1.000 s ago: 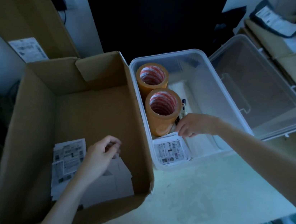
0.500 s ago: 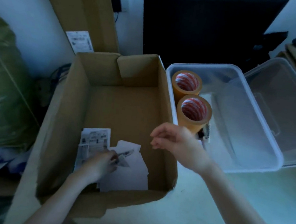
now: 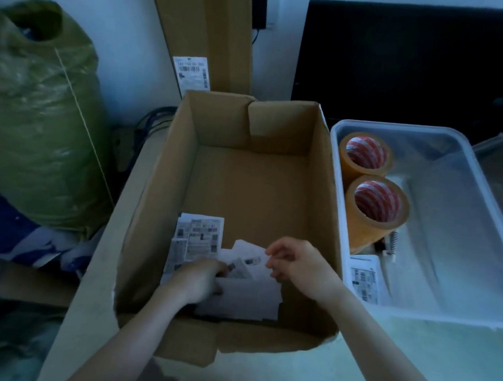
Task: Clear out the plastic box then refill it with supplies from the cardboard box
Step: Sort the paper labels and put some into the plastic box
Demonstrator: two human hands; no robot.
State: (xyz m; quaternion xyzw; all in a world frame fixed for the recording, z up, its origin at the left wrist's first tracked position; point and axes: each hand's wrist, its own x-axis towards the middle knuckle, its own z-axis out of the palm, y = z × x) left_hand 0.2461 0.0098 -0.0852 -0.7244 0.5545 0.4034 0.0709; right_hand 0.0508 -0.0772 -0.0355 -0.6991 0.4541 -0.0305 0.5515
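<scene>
Paper labels [image 3: 199,237], light and floppy at six o'clock, are gripped edgewise by the left hand [image 3: 200,276]; the right hand [image 3: 294,264] is held loosely curled, empty.

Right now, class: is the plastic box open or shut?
Open. The plastic box has no lid on top; two tape rolls stand visible inside.

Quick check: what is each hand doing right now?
Left hand: in the cardboard box, fingers on the papers; grip cannot be told.
Right hand: open, loosely curled, holding nothing.
</scene>
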